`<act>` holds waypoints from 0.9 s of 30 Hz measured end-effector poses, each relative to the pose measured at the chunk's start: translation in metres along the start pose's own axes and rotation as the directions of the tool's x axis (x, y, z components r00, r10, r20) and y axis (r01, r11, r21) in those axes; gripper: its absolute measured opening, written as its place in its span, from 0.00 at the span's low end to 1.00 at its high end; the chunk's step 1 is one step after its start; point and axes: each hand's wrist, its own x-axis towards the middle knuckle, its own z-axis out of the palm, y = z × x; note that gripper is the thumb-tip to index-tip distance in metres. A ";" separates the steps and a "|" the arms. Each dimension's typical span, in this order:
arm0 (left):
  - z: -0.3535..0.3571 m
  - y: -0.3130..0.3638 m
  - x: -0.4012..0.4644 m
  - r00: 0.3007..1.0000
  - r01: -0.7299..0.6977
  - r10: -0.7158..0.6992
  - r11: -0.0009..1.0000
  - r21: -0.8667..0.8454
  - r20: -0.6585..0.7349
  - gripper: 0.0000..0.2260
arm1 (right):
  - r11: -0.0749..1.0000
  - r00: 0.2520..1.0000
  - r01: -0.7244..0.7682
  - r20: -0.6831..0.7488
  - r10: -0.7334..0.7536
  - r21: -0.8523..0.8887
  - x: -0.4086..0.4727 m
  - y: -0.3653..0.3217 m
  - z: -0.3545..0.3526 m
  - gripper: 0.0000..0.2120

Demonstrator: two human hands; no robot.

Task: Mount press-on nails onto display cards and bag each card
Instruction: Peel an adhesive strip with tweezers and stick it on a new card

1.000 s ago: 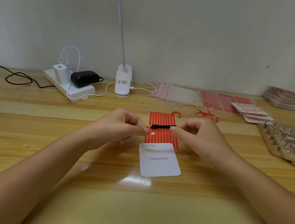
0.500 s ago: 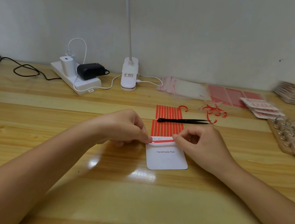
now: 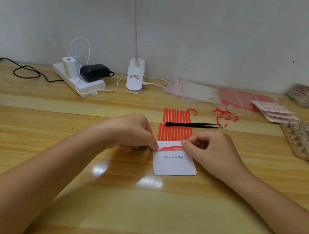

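1 red adhesive strip (image 3: pixel 169 148) is pinched at its ends by the left hand (image 3: pixel 131 131) and right hand (image 3: pixel 210 151) across the top of the display card (image 3: pixel 174 162), mid-bench — no nails mounted yet, bagging still ahead.

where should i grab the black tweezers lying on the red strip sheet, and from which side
Take the black tweezers at mid-body, probably from above with thumb and finger pinching the two long sides. They lie flat and nearly level across the red strip sheet, rounded joined end on the left, fine tips pointing right toward the curled red backing strips. Gripping well right of the joined end should let the arms close, and stays off the sharp tips.
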 end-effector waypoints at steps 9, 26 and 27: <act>0.003 0.000 0.003 1.000 0.002 -0.002 1.000 0.002 -0.030 0.09 | 0.998 0.999 0.031 -0.013 -0.031 -0.059 -0.001 0.001 0.001 0.13; 0.007 0.001 0.001 0.993 -0.050 0.065 0.987 0.152 -0.099 0.11 | 0.984 0.997 0.071 -0.005 -0.072 -0.163 -0.003 0.000 0.001 0.15; 0.006 0.000 0.000 0.991 -0.057 0.078 0.981 0.186 -0.111 0.11 | 0.984 0.997 0.070 -0.006 -0.072 -0.167 -0.004 0.000 0.001 0.15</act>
